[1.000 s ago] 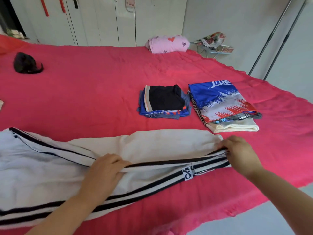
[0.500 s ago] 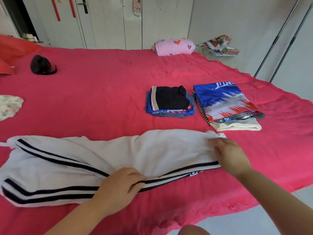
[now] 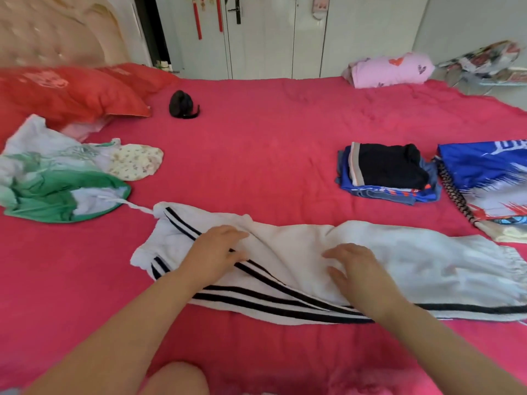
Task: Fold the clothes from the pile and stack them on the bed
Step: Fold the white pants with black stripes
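Observation:
White trousers with black side stripes (image 3: 399,266) lie lengthwise across the near part of the red bed (image 3: 271,143), folded leg on leg. My left hand (image 3: 215,255) rests flat on them near the waistband, fingers spread. My right hand (image 3: 355,270) lies flat on the middle of the legs. A pile of unfolded clothes (image 3: 60,181), green, white and floral, sits at the left. Two folded stacks stand at the right: a dark one topped with black (image 3: 387,172) and a blue, white and red one (image 3: 484,178).
A red pillow (image 3: 71,92) lies by the headboard at the far left. A small black item (image 3: 182,105) sits further back on the bed. A pink rolled garment (image 3: 390,69) lies at the far edge. White cupboard doors stand behind. My knee (image 3: 176,377) shows at the bottom.
The view has swung left, bringing the pile and pillow into sight. My right hand left the trouser cuffs and moved to the middle of the legs. My left hand slid toward the waistband.

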Action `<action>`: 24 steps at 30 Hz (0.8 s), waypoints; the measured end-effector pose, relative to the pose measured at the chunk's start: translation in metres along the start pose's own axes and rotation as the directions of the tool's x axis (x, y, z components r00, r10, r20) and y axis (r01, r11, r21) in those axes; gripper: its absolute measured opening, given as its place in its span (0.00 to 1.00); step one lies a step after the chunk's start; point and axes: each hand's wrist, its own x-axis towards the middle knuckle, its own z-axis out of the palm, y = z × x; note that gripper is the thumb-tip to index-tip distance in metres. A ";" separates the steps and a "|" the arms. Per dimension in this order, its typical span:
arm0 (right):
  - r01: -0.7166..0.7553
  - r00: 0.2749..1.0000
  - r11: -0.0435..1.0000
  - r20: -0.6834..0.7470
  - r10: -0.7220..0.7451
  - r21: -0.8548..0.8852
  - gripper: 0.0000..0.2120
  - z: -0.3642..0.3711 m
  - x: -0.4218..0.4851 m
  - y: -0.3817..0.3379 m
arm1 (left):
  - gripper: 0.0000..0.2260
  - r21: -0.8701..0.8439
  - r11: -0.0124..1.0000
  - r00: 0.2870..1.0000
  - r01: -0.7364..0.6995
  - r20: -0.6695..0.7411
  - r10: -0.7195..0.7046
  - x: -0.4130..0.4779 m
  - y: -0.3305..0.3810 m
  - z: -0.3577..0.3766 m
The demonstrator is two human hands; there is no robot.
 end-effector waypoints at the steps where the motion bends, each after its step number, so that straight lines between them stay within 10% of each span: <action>1: 0.074 0.997 0.997 0.010 -0.075 0.031 0.17 0.014 0.002 -0.023 | 0.25 0.016 1.000 0.999 0.012 0.037 -0.013 -0.005 -0.009 -0.003; 4: 0.142 0.984 0.989 0.106 -0.144 0.026 0.26 0.044 0.009 -0.073 | 0.35 0.060 0.998 0.996 0.000 0.092 -0.005 -0.016 -0.037 -0.002; 8: 0.141 0.989 0.980 -0.016 -0.145 -0.142 0.10 0.056 0.013 -0.104 | 0.22 0.081 0.996 0.998 0.029 -0.055 -0.025 -0.025 -0.056 0.007; 16: 0.254 0.961 0.967 -0.119 -0.250 0.017 0.10 0.037 -0.015 -0.095 | 0.11 0.169 0.971 0.940 -0.167 -0.270 0.208 -0.040 -0.056 -0.010; 24: 0.168 0.986 0.980 0.006 -0.168 -0.106 0.09 0.043 -0.029 -0.090 | 0.12 0.270 0.961 0.984 -0.056 -0.149 0.099 -0.060 -0.082 -0.019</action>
